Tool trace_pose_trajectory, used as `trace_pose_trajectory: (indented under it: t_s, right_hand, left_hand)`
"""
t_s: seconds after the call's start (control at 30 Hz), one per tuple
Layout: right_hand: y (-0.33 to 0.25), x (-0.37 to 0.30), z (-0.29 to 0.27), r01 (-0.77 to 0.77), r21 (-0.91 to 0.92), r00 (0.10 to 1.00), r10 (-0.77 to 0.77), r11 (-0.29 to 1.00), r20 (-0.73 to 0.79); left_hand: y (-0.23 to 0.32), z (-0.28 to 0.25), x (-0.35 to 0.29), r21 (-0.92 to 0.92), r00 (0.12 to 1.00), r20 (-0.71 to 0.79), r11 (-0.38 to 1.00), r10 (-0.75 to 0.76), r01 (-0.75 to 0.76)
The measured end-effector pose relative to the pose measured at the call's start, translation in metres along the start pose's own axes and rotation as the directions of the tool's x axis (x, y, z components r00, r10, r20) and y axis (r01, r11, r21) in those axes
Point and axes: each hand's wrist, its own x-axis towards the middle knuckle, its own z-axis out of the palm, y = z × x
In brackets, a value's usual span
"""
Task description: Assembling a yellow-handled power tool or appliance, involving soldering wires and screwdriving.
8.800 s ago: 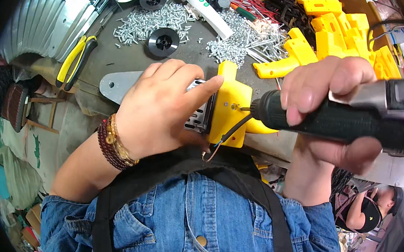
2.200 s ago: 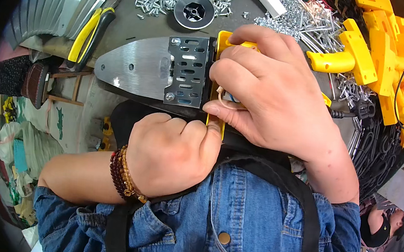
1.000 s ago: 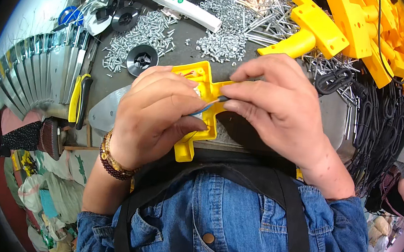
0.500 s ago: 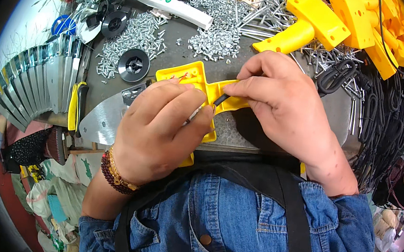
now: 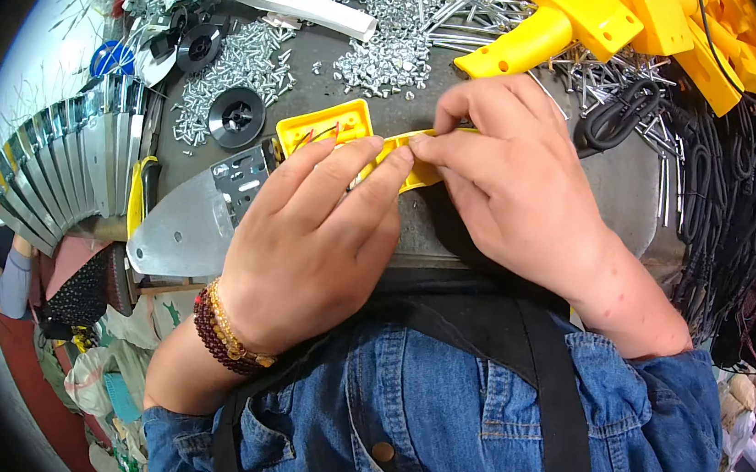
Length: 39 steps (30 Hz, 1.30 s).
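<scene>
An open yellow plastic housing (image 5: 360, 113) with a handle part lies on the bench, thin red and dark wires (image 5: 321, 133) showing inside its box end. My left hand (image 5: 315, 220) is closed over the near side of the housing, fingertips reaching onto the handle's start. My right hand (image 5: 524, 164) pinches thumb and fingers together at the handle channel; what sits between them is hidden. A silver pointed metal plate (image 5: 183, 229) with slots lies against the housing's left side, partly behind my left hand.
Heaps of silver screws (image 5: 241, 70) and small fasteners (image 5: 381, 75) lie beyond, with a black spool (image 5: 236, 118). Fanned metal blades (image 5: 64, 157) and a yellow-black tool (image 5: 140, 193) are at left. Yellow housings (image 5: 594, 19), long bolts (image 5: 664, 188) and black cables (image 5: 725, 180) fill the right.
My left fingers have stretched forward over the housing, and both hands have come closer together. The black sleeve seen at my right fingertips is now hidden. The view has shifted slightly.
</scene>
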Motion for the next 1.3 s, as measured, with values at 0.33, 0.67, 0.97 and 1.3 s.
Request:
trace_pose_trajectory:
  t_s: [0.33, 0.67, 0.97, 1.3]
  right_hand:
    - [0.019, -0.037, -0.053, -0.038, -0.26, 0.994, 0.064, 0.965, 0.093]
    - [0.037, -0.046, -0.053, 0.084, -0.233, 0.989, -0.053, 0.969, 0.135]
    - [0.047, -0.034, -0.062, 0.395, -0.269, 0.914, -0.347, 0.879, 0.209]
    - [0.054, 0.046, -0.09, 0.223, -0.6, 0.963, -0.076, 0.769, 0.26]
  left_hand:
    - [0.015, 0.0, 0.006, -0.118, 0.996, 0.028, 0.99, -0.08, 0.082]
    - [0.036, 0.016, 0.015, 0.108, 0.988, 0.033, 0.984, -0.148, 0.144]
    - [0.037, 0.007, 0.021, 0.014, 0.983, 0.025, 0.983, -0.182, 0.181]
    - [0.043, -0.001, 0.022, -0.057, 0.96, 0.11, 0.962, -0.258, 0.265]
